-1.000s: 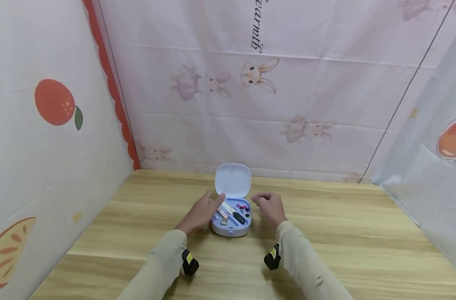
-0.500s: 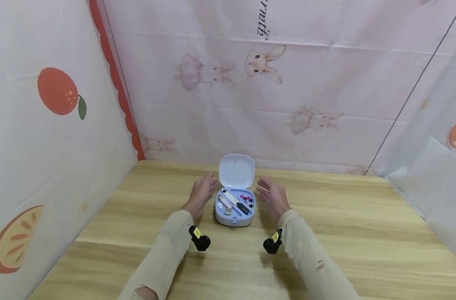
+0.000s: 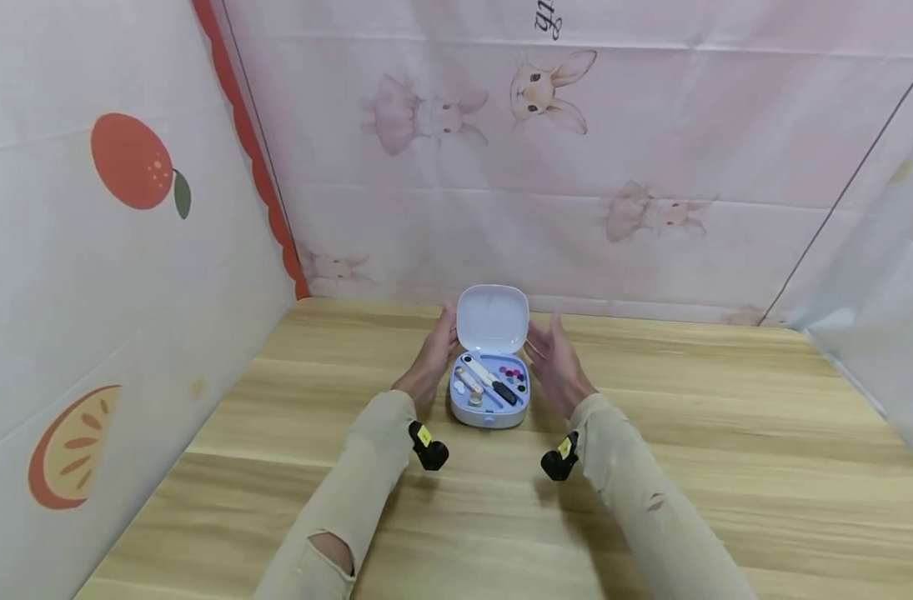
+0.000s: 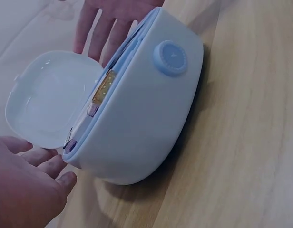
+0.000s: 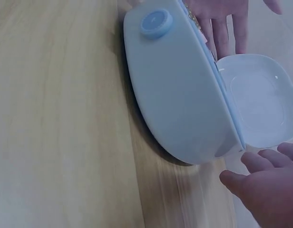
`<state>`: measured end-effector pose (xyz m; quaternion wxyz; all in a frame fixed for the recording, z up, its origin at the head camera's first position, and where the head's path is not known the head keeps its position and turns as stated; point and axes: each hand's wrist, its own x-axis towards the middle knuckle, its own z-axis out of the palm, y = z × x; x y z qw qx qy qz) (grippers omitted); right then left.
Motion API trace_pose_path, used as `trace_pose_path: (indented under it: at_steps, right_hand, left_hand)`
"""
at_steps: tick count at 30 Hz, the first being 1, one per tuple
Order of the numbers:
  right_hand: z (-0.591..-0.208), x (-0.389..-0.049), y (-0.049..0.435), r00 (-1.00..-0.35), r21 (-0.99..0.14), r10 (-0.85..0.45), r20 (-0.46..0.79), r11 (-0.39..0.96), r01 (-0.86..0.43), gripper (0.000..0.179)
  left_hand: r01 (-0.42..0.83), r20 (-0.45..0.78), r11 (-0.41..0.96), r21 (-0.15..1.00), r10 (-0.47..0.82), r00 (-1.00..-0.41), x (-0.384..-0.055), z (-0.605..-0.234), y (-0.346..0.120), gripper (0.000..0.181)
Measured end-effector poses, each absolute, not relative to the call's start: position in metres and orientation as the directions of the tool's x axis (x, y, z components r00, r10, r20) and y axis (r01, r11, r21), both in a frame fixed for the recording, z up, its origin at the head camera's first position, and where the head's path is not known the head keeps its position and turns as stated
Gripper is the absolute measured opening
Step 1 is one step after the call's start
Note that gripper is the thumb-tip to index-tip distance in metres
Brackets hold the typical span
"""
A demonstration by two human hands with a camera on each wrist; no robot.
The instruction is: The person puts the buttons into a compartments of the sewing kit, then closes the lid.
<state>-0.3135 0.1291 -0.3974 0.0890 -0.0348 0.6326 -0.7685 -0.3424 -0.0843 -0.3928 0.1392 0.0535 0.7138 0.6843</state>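
Note:
A small white and light-blue box (image 3: 489,418), which looks like a sewing kit, sits on the table with its lid (image 3: 493,319) raised at the back. Inside lie a white tool with a black end (image 3: 504,392), a gold ring-like piece (image 3: 475,399) and several small coloured buttons (image 3: 513,374). My left hand (image 3: 428,360) is beside the lid's left edge, fingers extended. On the other side, my right hand (image 3: 559,367) has its fingers stretched along the lid's right edge. In the left wrist view a round blue catch (image 4: 170,58) shows on the box front.
The box stands on a wood-grain table (image 3: 494,533). Behind it hangs a pink cloth (image 3: 456,225) printed with rabbits, and a white fruit-print cloth (image 3: 201,350) closes the left side. Black wrist cameras (image 3: 429,448) sit on both sleeves.
Both hands have moved from beside the box tray up to either side of the lid, and their fingers have straightened. The left hand no longer overlaps the tray. The head view has tilted down.

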Motion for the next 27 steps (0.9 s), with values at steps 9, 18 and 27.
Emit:
trace_pose_path:
  at_steps: [9, 18, 27]
  right_hand:
    - [-0.3964, -0.3133, 0.1284, -0.981, -0.98, -0.191, -0.012, -0.193, 0.049, 0.086]
    - [-0.3998, -0.3127, 0.1306, -0.984, -0.98, -0.179, -0.001, -0.196, 0.037, 0.082]
    - [-0.4013, -0.3134, 0.1313, -0.986, -0.981, -0.165, 0.0, -0.189, 0.031, 0.08]
  left_hand:
    - [-0.164, -0.176, 0.066, 0.984, 0.285, -0.942, -0.3425, -0.3897, -0.0866, 0.107]
    - [-0.183, -0.199, 0.079, 0.98, 0.311, -0.929, -0.3384, -0.3926, -0.0868, 0.106]
    - [-0.093, -0.11, 0.067, 0.993, 0.318, -0.942, -0.3401, -0.3939, -0.0862, 0.098]
